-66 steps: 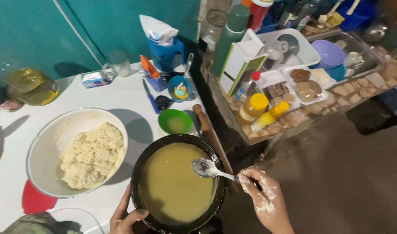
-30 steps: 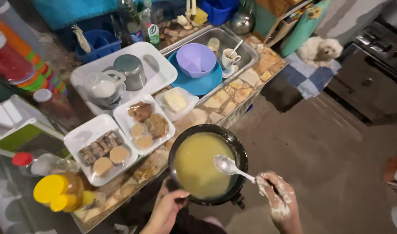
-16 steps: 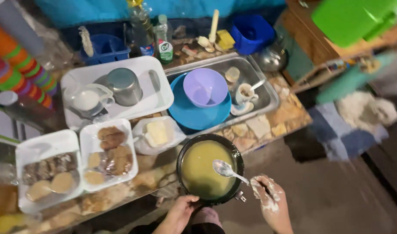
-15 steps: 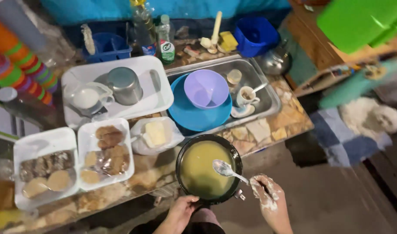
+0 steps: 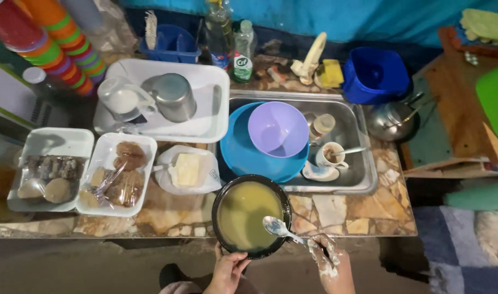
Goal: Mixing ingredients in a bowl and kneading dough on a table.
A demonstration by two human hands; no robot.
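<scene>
Both hands are closed on things at the near edge of the stone counter [image 5: 336, 209]: the left hand [image 5: 229, 269] grips the near rim of a black pan [image 5: 251, 216] filled with yellowish liquid, and the right hand [image 5: 328, 262], smeared with pale dough, holds a metal spoon [image 5: 279, 227] whose bowl sits over the liquid. Just beyond the pan, a steel sink [image 5: 363, 163] holds a blue basin [image 5: 243, 155], a lilac bowl [image 5: 278, 129] and a cup [image 5: 332, 155].

pan [image 5: 251, 215] before sink [image 5: 363, 163], bowl [image 5: 278, 129] in sink, trays [image 5: 121, 175] left
</scene>
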